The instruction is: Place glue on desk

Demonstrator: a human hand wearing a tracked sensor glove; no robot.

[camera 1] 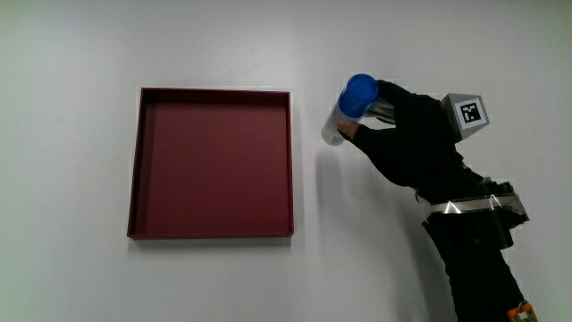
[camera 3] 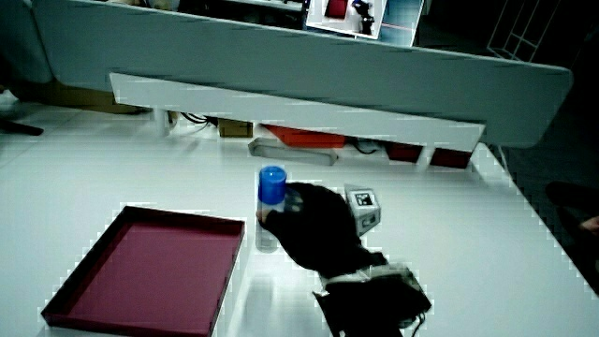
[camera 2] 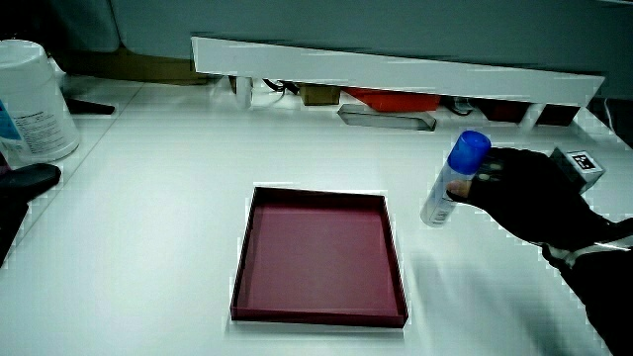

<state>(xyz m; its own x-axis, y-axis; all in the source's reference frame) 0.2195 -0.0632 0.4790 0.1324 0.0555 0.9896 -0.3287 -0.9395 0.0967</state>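
Observation:
The glue (camera 1: pixel 348 108) is a clear stick with a blue cap, standing nearly upright beside the dark red tray (camera 1: pixel 143 161). The gloved hand (camera 1: pixel 407 134) is wrapped around its body from the side away from the tray. In both side views the glue (camera 2: pixel 453 178) (camera 3: pixel 270 208) has its base at or just above the white table, slightly tilted. The hand (camera 2: pixel 524 193) (camera 3: pixel 314 220) grips its middle. The patterned cube (camera 1: pixel 468 113) sits on the hand's back.
The shallow red tray (camera 2: pixel 396 267) (camera 3: pixel 65 290) holds nothing. A low white partition (camera 2: pixel 396 69) runs along the table's edge farthest from the person. A white tub (camera 2: pixel 30 99) stands at the table's corner.

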